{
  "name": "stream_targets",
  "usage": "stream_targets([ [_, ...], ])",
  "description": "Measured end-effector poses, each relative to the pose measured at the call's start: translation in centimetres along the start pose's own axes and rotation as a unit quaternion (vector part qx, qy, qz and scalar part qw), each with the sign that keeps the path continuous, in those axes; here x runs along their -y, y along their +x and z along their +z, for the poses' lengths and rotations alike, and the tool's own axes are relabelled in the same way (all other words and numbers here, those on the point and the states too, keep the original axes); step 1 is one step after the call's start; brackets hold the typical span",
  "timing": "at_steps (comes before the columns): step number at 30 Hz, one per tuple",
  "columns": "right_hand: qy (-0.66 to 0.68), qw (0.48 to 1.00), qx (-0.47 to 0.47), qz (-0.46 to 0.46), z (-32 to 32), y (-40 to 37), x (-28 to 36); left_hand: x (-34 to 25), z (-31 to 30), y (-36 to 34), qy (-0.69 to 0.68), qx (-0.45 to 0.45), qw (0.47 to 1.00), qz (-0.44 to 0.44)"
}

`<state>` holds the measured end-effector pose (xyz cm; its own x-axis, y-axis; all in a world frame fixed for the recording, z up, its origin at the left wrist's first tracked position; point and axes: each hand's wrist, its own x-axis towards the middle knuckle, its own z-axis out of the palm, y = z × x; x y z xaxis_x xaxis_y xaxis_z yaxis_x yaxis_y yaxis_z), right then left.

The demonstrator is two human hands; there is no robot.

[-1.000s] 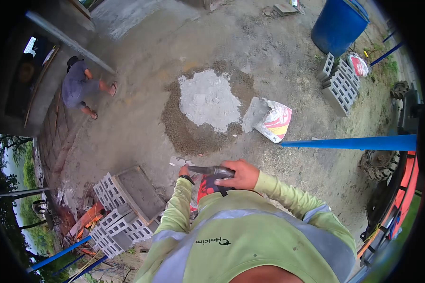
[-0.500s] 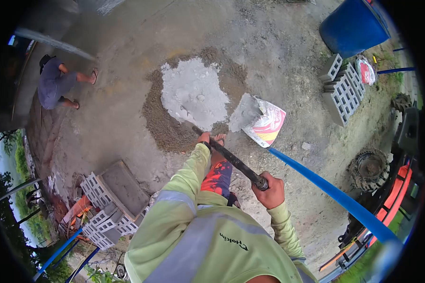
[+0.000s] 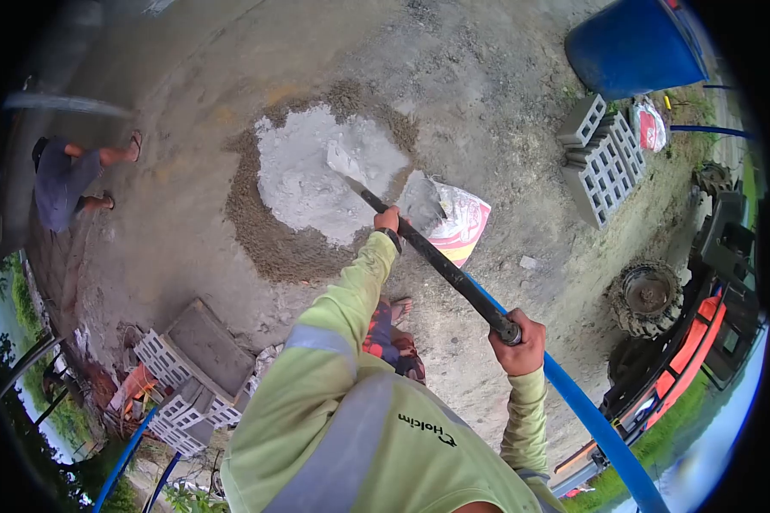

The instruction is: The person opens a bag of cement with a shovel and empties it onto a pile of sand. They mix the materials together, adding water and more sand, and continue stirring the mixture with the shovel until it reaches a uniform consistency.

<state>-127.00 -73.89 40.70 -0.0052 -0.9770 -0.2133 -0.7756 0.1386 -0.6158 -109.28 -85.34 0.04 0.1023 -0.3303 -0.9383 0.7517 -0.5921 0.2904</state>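
Note:
Both my hands grip a shovel (image 3: 441, 261) with a black shaft. My left hand (image 3: 387, 221) wraps the shaft low down, near the blade, with a dark band on that wrist. Around the top end of the handle, my right hand (image 3: 520, 344) is closed. The pale, dusty blade (image 3: 344, 162) lies over a heap of light grey powder (image 3: 299, 175), which is ringed by darker sand (image 3: 252, 231). Just right of the heap lies an open, torn bag (image 3: 462, 218) with grey powder at its mouth.
A blue drum (image 3: 633, 51) and stacked hollow blocks (image 3: 599, 162) stand at the upper right. A vehicle wheel (image 3: 648, 297) is at right. Another person (image 3: 64, 179) bends at far left. A mortar-coated trough (image 3: 218, 342) sits near more blocks (image 3: 167, 363). A blue pole (image 3: 590, 419) slants at lower right.
The shovel blade, sunk at the heap's near edge before, now shows farther over the powder. Both hands have moved right with the shaft, and the view has shifted.

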Motion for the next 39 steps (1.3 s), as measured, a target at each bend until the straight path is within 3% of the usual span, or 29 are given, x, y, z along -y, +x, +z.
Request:
stream_targets([
  [6, 0.023, 0.998, 0.061, -0.013, -2.8, 4.5, -1.5, 1.5, -7.2, -1.9, -0.099, -0.127, 0.987, -0.018],
  [8, 0.012, 0.996, 0.085, -0.026, -1.0, 6.1, -1.3, 0.9, -9.4, 0.5, -0.179, -0.107, 0.976, -0.057],
  [10, 0.018, 0.989, 0.099, -0.110, 1.5, 7.4, -0.7, -3.1, -7.9, -0.8, -0.145, -0.124, 0.981, -0.046],
  [12, 0.008, 0.990, 0.089, -0.113, 3.0, 8.2, 0.1, -4.5, -7.4, 2.5, -0.145, -0.067, 0.987, 0.003],
  [16, -0.009, 0.991, 0.057, -0.122, 4.2, 8.7, 0.9, -7.6, -3.6, 4.0, -0.098, -0.036, 0.994, 0.023],
  [17, -0.014, 0.992, 0.051, -0.113, 4.4, 8.6, 1.4, -8.8, -2.2, 3.8, -0.110, 0.011, 0.994, -0.008],
  [20, -0.024, 0.995, 0.025, -0.091, 5.2, 7.6, 2.6, -10.6, 2.7, 5.6, 0.011, 0.029, 0.999, 0.025],
  [22, 0.045, 0.999, -0.029, 0.005, 5.3, 7.0, 2.5, -11.3, 6.1, 4.8, 0.069, 0.009, 0.997, 0.031],
  [26, 0.131, 0.966, -0.163, 0.151, 4.2, 2.6, -0.5, -6.5, 7.5, 2.4, 0.018, 0.048, 0.997, 0.054],
  [27, 0.132, 0.967, -0.160, 0.145, 4.1, 1.5, -1.9, -5.5, 7.5, 1.8, 0.015, 0.047, 0.997, 0.056],
  [29, 0.281, 0.908, -0.184, 0.249, 4.4, -0.3, -4.3, -4.6, 6.3, 0.2, 0.009, 0.040, 0.998, 0.055],
  [31, 0.312, 0.891, -0.188, 0.270, 6.5, 0.1, -4.3, -4.5, 4.9, -0.3, 0.095, -0.020, 0.993, 0.070],
  [34, 0.381, 0.851, -0.169, 0.318, 11.6, 1.1, -5.2, -5.4, 0.3, 5.3, 0.148, -0.031, 0.986, 0.076],
  [36, 0.375, 0.869, -0.139, 0.290, 15.9, 1.7, -6.8, -4.6, -4.6, 14.0, 0.189, -0.091, 0.969, 0.131],
  [39, 0.363, 0.890, -0.100, 0.256, 20.1, 3.2, -7.3, -11.3, -7.5, 9.8, 0.142, -0.122, 0.973, 0.136],
])
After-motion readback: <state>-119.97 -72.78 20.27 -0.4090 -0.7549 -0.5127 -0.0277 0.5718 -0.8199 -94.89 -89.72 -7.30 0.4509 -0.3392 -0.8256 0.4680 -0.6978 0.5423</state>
